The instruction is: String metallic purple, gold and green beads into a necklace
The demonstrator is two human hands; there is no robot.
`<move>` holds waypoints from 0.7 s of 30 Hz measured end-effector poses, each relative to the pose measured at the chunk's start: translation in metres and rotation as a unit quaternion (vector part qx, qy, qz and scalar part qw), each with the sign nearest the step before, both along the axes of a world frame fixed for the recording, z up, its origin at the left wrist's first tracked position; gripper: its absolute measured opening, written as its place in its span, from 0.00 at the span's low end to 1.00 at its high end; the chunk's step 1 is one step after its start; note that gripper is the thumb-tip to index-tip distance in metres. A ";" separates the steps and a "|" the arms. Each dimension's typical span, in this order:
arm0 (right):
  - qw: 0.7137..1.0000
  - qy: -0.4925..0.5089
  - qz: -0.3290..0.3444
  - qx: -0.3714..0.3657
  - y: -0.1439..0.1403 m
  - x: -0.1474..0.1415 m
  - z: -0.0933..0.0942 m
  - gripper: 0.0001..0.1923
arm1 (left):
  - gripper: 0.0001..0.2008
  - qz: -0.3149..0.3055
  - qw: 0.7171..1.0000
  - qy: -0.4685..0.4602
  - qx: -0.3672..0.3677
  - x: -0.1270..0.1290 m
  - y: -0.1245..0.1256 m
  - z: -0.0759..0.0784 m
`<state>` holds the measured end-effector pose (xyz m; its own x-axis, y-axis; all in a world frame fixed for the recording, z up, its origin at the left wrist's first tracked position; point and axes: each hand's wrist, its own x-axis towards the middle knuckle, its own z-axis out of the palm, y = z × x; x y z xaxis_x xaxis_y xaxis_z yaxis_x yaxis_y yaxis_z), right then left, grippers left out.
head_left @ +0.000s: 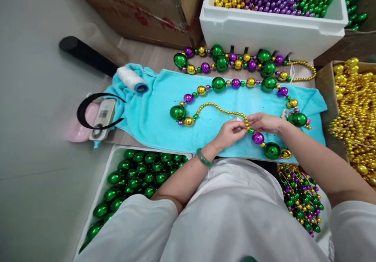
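A bead necklace (pixel 219 84) of large green, purple and gold beads curves across a turquoise towel (pixel 158 109), with a run of small gold beads at its middle. My left hand (pixel 230 134), a green bangle on its wrist, pinches the strand where the small gold beads meet a green one. From the other side my right hand (pixel 264 122) closes on the same spot, its fingertips partly hidden behind the beads. Something small and white shows by the left fingertips; I cannot make out what it is. Behind the towel lies a second bead necklace (pixel 221 63).
A thread spool (pixel 132 79) and a black headband (pixel 79 111) lie at the left. Green beads fill a white box (pixel 110 156) at front left. Behind stands a white foam box (pixel 264 31) of sorted beads; a carton (pixel 324 97) holds gold strands at right.
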<state>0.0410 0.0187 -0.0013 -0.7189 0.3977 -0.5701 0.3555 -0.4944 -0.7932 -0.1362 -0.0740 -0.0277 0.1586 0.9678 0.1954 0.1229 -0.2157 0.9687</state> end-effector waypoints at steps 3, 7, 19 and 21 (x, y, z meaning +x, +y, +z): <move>0.990 0.102 0.027 -0.092 -0.003 -0.013 -0.019 0.18 | 0.03 0.016 0.999 0.024 0.046 0.000 0.002 0.002; 0.982 0.117 0.087 -0.121 -0.006 -0.019 -0.023 0.17 | 0.03 0.018 0.997 0.042 0.058 -0.001 -0.001 0.000; 0.995 -0.060 0.013 0.080 0.016 0.001 0.010 0.10 | 0.06 0.069 0.994 0.087 -0.024 0.000 -0.005 -0.006; 0.993 -0.038 -0.060 0.098 0.012 0.000 0.019 0.11 | 0.07 0.066 0.993 0.094 -0.030 0.001 -0.005 -0.009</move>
